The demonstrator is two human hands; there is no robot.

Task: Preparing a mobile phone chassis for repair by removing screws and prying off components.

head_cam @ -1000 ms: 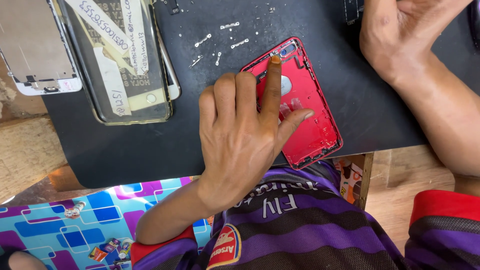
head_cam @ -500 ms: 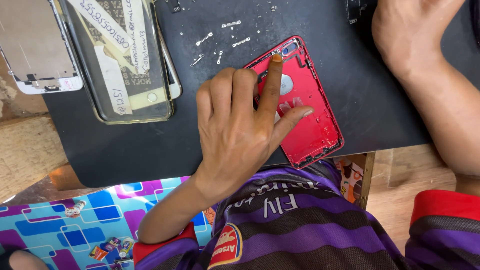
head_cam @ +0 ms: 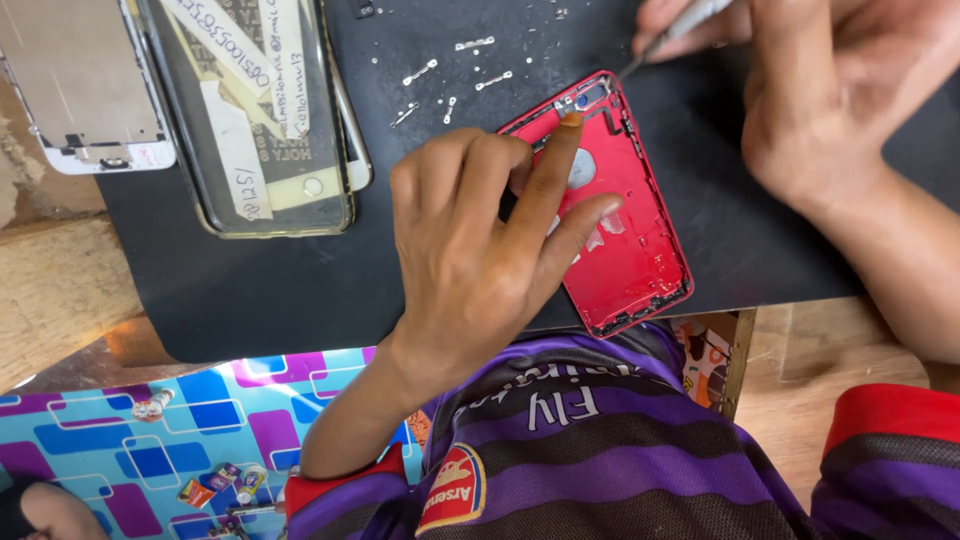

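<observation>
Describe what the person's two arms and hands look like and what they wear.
Both hands are bare: the left hand and the right hand show no gloves, rings or watch. The forearms are uncovered. Each arm ends in a short sleeve, striped purple and black with a red cuff, part of a sports jersey.

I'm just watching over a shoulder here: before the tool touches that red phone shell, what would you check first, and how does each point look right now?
1. Red phone shell lies flat on the black mat: ok.
2. Left hand steadies the shell, index fingertip pressed near its top edge: ok.
3. Right hand has a firm grip on the thin metal tool: cannot tell, the handle runs out of view.
4. Tool tip sits clear of the left fingertip: ok, a gap shows between them.
5. Small screws and metal strips are kept together on the mat: not ok, they lie scattered.
6. Shell's lower end is fully on the mat: ok, but close to the edge.
</observation>
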